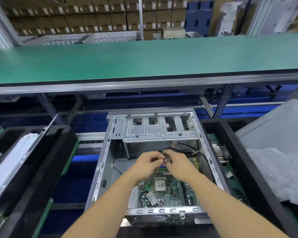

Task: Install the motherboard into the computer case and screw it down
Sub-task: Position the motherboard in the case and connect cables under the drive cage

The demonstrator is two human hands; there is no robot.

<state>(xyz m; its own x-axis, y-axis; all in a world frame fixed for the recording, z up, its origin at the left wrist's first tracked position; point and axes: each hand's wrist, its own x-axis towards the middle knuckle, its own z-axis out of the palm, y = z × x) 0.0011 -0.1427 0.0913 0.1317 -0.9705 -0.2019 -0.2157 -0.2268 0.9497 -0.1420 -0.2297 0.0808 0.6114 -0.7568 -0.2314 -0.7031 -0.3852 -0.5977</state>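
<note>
An open grey metal computer case [108,152] lies on its side in the middle of the workbench, with its open face turned up. Inside it sits the green motherboard [163,191], low down in the near half of the case, with a square silver chip [160,185] in its middle and a black cable [142,196] curling at its left side. Both bare hands reach down into the case and meet just above the far edge of the motherboard. The left hand [147,163] has its fingers curled in, and the right hand [176,163] has its fingers curled too, and the two hands touch at the fingertips around a small dark thing (it is too small and blurry to tell what it is). Thin black wires [187,148] run across the case floor just behind the hands. At the far end of the case there is a silver metal drive cage [160,129] with holes in it. A long black foam tray [41,160] stands to the left of the case, and another black foam tray [244,160] stands to the right with a second green circuit board [230,176] inside it. Behind everything runs a long green table top [144,60], and brown cardboard boxes [76,14] are stacked far at the back.
</note>
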